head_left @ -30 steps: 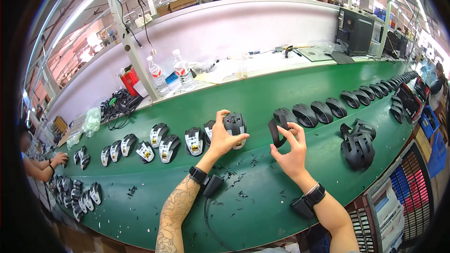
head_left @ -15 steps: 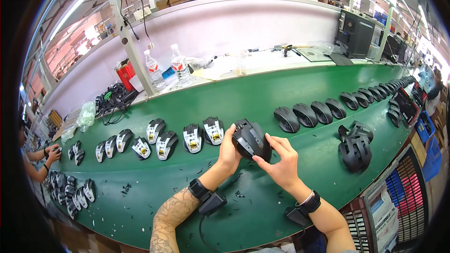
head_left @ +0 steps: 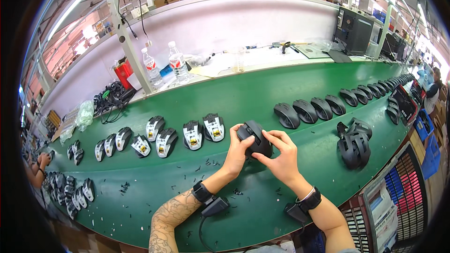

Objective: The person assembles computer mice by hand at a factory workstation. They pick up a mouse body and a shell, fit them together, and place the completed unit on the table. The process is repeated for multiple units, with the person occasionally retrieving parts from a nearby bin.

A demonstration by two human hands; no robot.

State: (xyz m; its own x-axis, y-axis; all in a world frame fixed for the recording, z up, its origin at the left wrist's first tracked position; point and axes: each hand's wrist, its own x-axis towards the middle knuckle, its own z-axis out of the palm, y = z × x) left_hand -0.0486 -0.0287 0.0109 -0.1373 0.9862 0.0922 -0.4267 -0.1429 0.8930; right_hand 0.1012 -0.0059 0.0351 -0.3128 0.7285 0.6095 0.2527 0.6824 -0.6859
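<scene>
A black computer mouse (head_left: 258,143) is held above the green bench, between my two hands. My left hand (head_left: 237,153) grips its left side, with the thumb laid across the casing. On the other side my right hand (head_left: 280,155) closes on it with thumb and fingers at the right edge. Left of my hands, a part-built mouse with a silver inside (head_left: 214,127) lies on the bench beside several like it. To the right stands a row of closed black mice (head_left: 286,115). A pile of black mouse shells (head_left: 354,150) sits nearer, at the right.
Small black bits (head_left: 237,191) are scattered over the green bench (head_left: 187,178). More mouse parts are heaped at the far left (head_left: 70,192), near another person's hands (head_left: 43,160). Two plastic bottles (head_left: 177,63) stand on the back shelf. A black crate (head_left: 408,192) is at the right edge.
My left thumb has moved onto the top of the mouse, and the mouse has turned slightly in my hands. At the far left, the other person's hands have drawn back.
</scene>
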